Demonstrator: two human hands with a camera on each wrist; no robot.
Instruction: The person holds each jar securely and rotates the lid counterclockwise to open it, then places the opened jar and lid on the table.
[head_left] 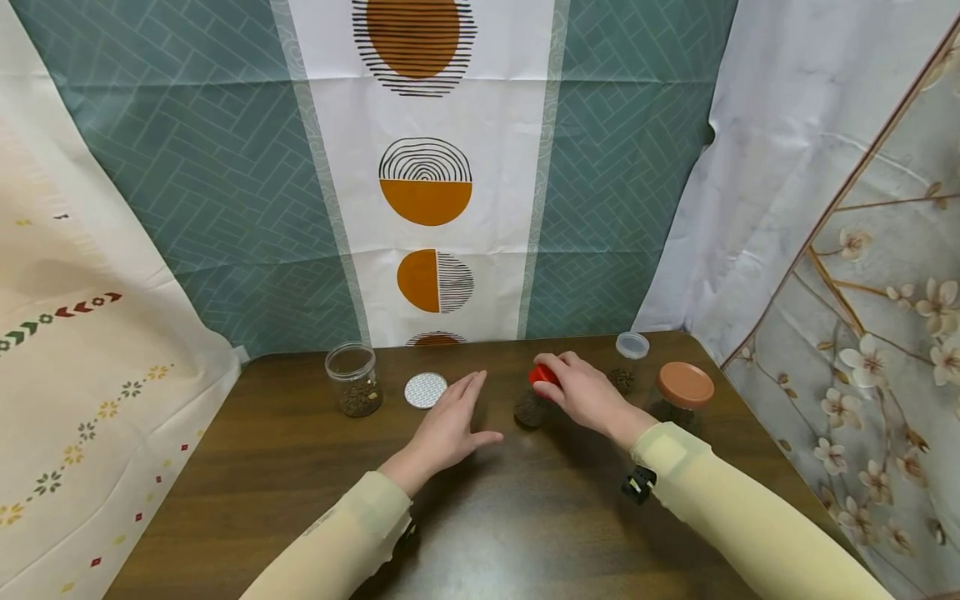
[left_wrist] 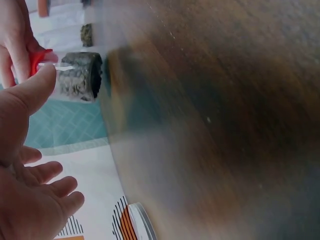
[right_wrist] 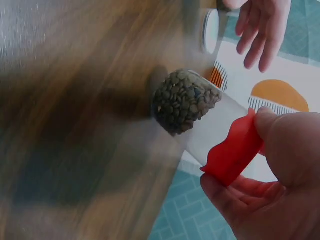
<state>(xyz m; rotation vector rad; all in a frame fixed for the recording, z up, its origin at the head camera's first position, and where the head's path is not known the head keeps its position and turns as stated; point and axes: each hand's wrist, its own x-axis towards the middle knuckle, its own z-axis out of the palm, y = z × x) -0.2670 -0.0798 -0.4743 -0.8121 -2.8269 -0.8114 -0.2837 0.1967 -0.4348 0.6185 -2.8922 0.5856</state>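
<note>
My right hand grips the red lid of a clear jar from above, thumb and fingers around its rim. Dark, flat pellets fill the lower part of this jar. Whether its base touches the table cannot be told. To its left, my left hand hovers over the table with straight fingers and the thumb spread, holding nothing. Just beyond those fingers lies a round, white patterned lid. An uncovered clear jar with some brown pellets stands farther left.
At the right back of the brown table stands a small container with a clear lid and dark contents. Nearer, partly behind the right forearm, is a jar with an orange-brown lid. A patterned curtain hangs behind the table.
</note>
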